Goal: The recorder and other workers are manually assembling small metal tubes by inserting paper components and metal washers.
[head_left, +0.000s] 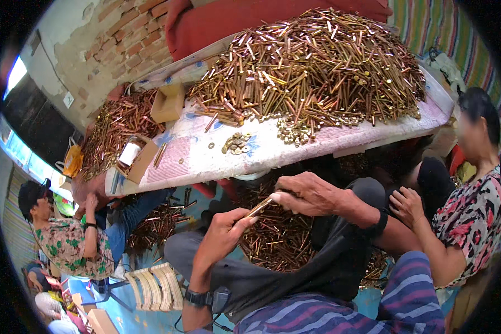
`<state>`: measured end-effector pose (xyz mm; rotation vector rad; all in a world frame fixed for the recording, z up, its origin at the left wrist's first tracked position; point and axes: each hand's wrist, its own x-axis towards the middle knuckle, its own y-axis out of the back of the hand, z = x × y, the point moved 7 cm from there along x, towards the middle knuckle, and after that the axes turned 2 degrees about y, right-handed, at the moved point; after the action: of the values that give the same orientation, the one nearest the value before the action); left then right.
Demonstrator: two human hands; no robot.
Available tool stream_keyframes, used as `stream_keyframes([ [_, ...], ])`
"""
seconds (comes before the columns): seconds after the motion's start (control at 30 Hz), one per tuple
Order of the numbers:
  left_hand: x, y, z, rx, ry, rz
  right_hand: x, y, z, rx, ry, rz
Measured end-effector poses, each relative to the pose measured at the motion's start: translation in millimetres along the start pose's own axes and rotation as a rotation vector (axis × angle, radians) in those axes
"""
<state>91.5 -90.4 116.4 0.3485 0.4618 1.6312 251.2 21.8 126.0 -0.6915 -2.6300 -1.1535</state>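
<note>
Above my lap, my left hand and my right hand meet at a slim brass-coloured metal bolt. The left fingers and thumb pinch its lower left end. Around the other end, the right fingers are closed, hiding that part of it. Below my hands lies a heap of similar long metal bolts, between my knees. On the table edge in front sit a small pile of flat washers and a spread of small nuts.
A large heap of bolts covers the far table. An open cardboard box and another box stand left, near a second heap. One person sits left, another close at right. A slatted stool stands lower left.
</note>
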Motion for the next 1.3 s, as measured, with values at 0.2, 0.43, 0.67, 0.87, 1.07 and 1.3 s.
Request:
stream_keyframes([
  [0.2,5.5,-2.9,-11.7,-0.023,-0.095,-0.055,-2.7,-16.7,22.7,0.360,-0.547,-0.126],
  [0.43,6.8,0.1,-30.2,-0.040,-0.187,-0.030,16.3,-15.4,7.4,0.229,-0.355,-0.035],
  [0.67,2.8,10.5,-48.1,-0.056,-0.200,0.051,31.1,-31.8,6.0,0.137,-0.315,-0.088],
  [0.87,0.8,15.6,-61.9,-0.055,-0.179,0.038,22.7,-43.9,31.8,0.235,-0.694,0.075],
  [1.07,6.4,26.0,-63.3,-0.056,-0.210,0.087,32.5,-46.7,55.0,0.154,-0.469,-0.072],
  [1.3,16.5,35.1,-72.3,0.071,-0.202,0.074,43.3,-68.3,63.2,0.405,-0.601,-0.026],
])
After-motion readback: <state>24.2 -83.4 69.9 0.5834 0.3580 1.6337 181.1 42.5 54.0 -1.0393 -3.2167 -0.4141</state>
